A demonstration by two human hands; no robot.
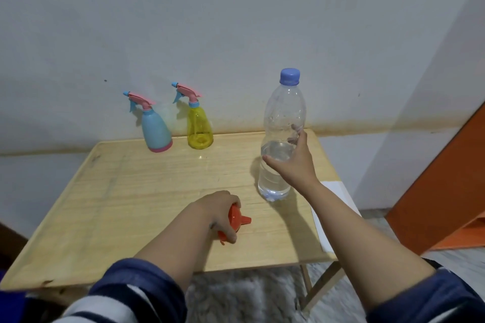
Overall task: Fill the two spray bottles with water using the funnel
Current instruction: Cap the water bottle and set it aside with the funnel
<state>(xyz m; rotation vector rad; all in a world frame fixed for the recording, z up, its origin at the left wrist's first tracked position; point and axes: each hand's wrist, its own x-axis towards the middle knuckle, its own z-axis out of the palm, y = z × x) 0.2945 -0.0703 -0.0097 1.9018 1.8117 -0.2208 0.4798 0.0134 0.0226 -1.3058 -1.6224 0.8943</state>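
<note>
- Sleeves nearest us: dark blue w/ white stripes, pushed up both forearms.
- Our left hand (pixel 219 214) lies on the orange funnel (pixel 237 221), which is on its side on the wooden table (pixel 118 191), near the front edge. Fingers curled over the wide cone, thumb at the lower rim, so we're gripping it; spout sticks out to the right, clear of the fingers.
- Our right hand (pixel 291 162) is wrapped round the mid-body of the clear water bottle (pixel 282 139): thumb on the near-left side, fingertips showing through the plastic on the far right. Closed on it, grasping.
- Bottle stands upright at the table's right side, blue cap (pixel 289 76) on, water roughly up to where the hand sits, upper part empty.
- Count: 2 spray bottles at the back edge by the wall (pixel 236 21), well apart from both hands. Blue spray bottle (pixel 156 131) on the left w/ pink base; yellow spray bottle (pixel 199 127) just right of it, see-through. Both upright, pink-and-blue trigger heads on, nozzles pointing left.
- 1 funnel, 1 water bottle, 1 table.
- White sheet (pixel 333 207) hangs off the table's right edge; can't tell what it is.
- Pale fluffy rug (pixel 249 296) under the table; orange panel (pixel 443 186) at far right.
</note>
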